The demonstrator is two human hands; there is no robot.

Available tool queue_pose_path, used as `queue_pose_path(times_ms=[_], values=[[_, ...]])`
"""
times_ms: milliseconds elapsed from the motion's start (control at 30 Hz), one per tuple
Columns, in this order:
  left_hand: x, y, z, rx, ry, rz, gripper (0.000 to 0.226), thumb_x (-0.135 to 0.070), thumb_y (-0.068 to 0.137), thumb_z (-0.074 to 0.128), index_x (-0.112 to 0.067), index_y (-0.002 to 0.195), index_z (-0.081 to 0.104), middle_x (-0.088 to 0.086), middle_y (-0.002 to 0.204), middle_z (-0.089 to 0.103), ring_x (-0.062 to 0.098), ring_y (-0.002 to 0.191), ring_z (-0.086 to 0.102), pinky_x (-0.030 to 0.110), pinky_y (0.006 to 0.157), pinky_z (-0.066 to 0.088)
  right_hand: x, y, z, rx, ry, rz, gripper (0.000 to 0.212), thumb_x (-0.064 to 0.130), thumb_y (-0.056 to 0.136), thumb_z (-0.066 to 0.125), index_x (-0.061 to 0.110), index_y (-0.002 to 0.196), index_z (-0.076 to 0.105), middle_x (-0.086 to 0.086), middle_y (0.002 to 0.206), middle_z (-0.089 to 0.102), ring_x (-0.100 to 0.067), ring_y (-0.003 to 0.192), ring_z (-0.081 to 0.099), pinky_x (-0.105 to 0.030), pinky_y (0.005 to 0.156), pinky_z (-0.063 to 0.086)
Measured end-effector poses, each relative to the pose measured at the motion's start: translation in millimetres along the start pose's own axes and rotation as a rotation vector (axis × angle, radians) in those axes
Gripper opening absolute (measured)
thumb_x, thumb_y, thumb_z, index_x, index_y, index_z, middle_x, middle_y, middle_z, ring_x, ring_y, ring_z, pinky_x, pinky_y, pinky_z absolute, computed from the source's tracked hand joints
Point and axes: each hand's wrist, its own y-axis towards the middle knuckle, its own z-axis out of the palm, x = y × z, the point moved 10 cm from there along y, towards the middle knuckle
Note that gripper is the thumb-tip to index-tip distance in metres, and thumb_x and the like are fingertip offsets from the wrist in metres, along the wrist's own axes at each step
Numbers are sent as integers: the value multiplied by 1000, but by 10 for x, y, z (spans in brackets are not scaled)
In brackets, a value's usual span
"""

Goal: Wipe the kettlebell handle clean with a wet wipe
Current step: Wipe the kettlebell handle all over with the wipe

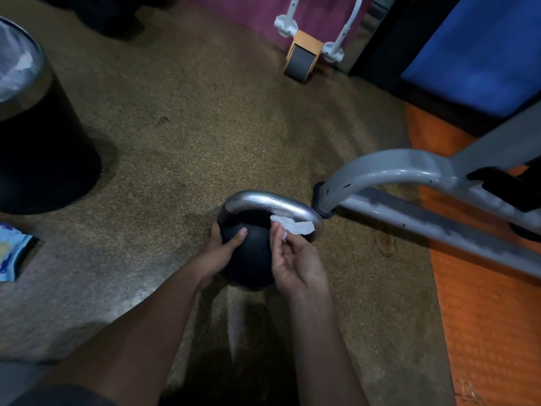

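Bare forearms, no sleeves, hands (222,253) ringless.

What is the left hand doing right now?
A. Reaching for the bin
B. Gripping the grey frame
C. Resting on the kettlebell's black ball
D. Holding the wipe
C: the left hand rests on the ball of the kettlebell, while the right hand pinches the wipe at the handle.
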Motion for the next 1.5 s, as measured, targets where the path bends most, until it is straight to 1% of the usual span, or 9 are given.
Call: queue_pose_path(times_ms=[200, 367, 700, 800, 900, 1000, 1100, 1267, 1500], values=[[43, 35, -7, -2, -18, -6, 120, -89, 48, 71, -57, 149, 14, -7, 160, 28, 22, 145, 33, 53, 115, 36, 39, 39, 26, 5, 83, -17, 28, -8, 93, 48, -17, 119, 53, -25, 115, 62, -24, 108, 63, -27, 70, 59], [72, 49, -9, -21, -52, -13, 129, -90, 41, 72, -49, 151, 18, -7, 158, 32, 21, 144, 36, 51, 115, 37, -57, 21, 59, 13, -3, 1, 20, -7, 93, 49, -16, 110, 56, -27, 102, 62, -26, 89, 64, -25, 70, 58], [54, 50, 1, -35, -83, 1, 133, -90, 36, 73, -46, 151, 22, -5, 158, 34, 21, 142, 38, 52, 115, 38, -23, 19, 73, 2, -80, -84, 18, -10, 91, 50, -16, 106, 57, -28, 101, 64, -27, 93, 65, -25, 71, 59], [51, 39, 16, -25, -101, -3, 132, -90, 37, 73, -47, 150, 22, -5, 158, 32, 23, 142, 38, 53, 113, 39, 209, -10, -50, -44, -241, -336, 17, -12, 89, 54, -8, 101, 64, -23, 103, 68, -26, 95, 68, -25, 76, 60], [62, 35, 32, -14, -111, -23, 126, -88, 41, 74, -49, 150, 22, -5, 159, 30, 25, 142, 38, 54, 112, 40, 467, -156, -68, -169, -559, -757, 15, -7, 85, 65, 5, 92, 72, -12, 93, 74, -22, 90, 72, -27, 83, 57], [67, 39, 29, -10, -110, -28, 128, -89, 38, 73, -54, 149, 19, -6, 160, 29, 24, 144, 36, 54, 113, 39, 478, -336, 137, -80, -849, -1160, 16, -5, 83, 68, 3, 97, 72, -7, 98, 71, -14, 94, 70, -20, 80, 56], [62, 32, 30, 3, -94, -21, 131, -91, 34, 72, -58, 148, 16, -6, 161, 28, 23, 144, 36, 53, 113, 39, 419, -477, 276, -52, -1141, -1480, 18, -1, 81, 72, 2, 99, 74, -2, 98, 67, -10, 95, 67, -26, 79, 57], [57, 37, 44, 23, -90, -15, 122, -90, 41, 72, -64, 145, 14, -7, 162, 24, 25, 145, 33, 55, 113, 38, 471, -602, 363, -25, -1294, -1674, 22, -4, 78, 73, 3, 99, 74, -7, 96, 67, -13, 91, 64, -30, 77, 57], [52, 35, 43, 17, -105, -10, 115, -83, 49, 73, -63, 146, 14, -6, 161, 26, 24, 144, 35, 55, 112, 40, 328, -595, 493, 32, -1422, -1713, 21, -9, 77, 72, -1, 96, 74, -11, 94, 67, -2, 95, 56, -10, 87, 46]])
